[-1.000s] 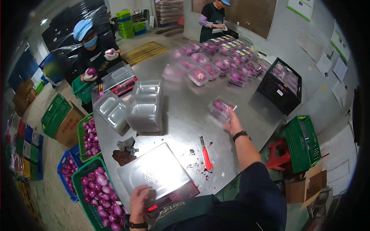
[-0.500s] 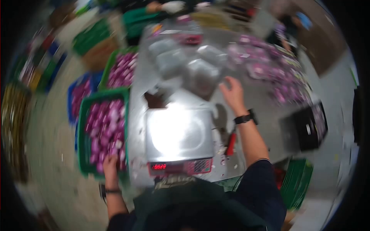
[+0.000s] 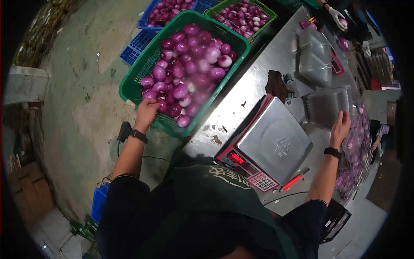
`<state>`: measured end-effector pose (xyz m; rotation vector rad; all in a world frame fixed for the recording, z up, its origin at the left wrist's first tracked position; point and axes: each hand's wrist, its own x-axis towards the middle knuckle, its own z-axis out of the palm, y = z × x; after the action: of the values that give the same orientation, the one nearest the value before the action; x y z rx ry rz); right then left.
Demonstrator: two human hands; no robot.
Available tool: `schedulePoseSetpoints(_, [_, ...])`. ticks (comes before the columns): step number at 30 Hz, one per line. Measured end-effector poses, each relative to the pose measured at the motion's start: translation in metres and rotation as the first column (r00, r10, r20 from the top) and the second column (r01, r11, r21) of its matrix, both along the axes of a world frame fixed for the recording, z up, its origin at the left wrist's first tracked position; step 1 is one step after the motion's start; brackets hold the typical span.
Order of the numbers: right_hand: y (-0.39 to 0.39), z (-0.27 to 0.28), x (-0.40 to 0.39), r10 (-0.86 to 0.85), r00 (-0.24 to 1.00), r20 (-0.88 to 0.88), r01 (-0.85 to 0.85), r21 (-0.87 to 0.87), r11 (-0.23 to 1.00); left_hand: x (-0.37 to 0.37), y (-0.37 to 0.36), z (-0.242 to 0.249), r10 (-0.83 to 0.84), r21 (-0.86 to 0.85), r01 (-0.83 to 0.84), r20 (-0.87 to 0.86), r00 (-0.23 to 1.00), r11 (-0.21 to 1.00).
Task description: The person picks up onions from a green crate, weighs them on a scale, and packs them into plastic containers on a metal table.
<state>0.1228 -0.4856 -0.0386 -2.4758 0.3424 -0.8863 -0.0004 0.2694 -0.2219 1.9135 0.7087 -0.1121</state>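
My left hand [image 3: 147, 113] is closed at the near-left edge of a green crate [image 3: 125, 88] full of red onions [image 3: 180, 91]; its fingertips touch an onion, and whether it grips anything else is hidden. My right hand [image 3: 341, 128] pinches the right edge of a clear plastic tray [image 3: 325, 105] above the steel table [image 3: 233, 105]. Between my hands sits a scale [image 3: 276, 140] with a bare metal plate and a lit red display. A red-handled tool [image 3: 293, 182] lies along its right side.
Stacked clear trays [image 3: 315, 60] stand at the table's back. Packed onions [image 3: 355, 151] line the right side. A brown cloth-like item [image 3: 276, 85] lies behind the scale. Another green crate [image 3: 269, 12] and a blue crate [image 3: 144, 19] hold onions. A person's gloved hand [image 3: 338, 19] shows at top right.
The view has swung left toward the onion crate. My right hand, open before, now holds a clear tray's edge. My left hand is at the crate's near-left edge.
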Motion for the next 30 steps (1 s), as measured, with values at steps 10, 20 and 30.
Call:
schedulePoseSetpoints(10, [-0.04, 0.007, 0.011, -0.008, 0.92, -0.391, 0.056, 0.111, 0.992, 0.093, -0.057, -0.08, -0.248, 0.317, 0.321, -0.25, 0.936, 0.893])
schedulePoseSetpoints(20, [0.189, 0.047, -0.12, 0.34, 0.79, -0.509, -0.414, -0.034, 0.91, 0.119, -0.066, -0.119, -0.258, 0.403, 0.396, -0.355, 0.898, 0.825])
schedulePoseSetpoints(30, [0.325, 0.062, -0.175, 0.44, 0.693, -0.571, -0.469, 0.107, 0.877, 0.093, -0.061, 0.012, -0.13, -0.994, -0.039, -0.052, 0.99, 0.102])
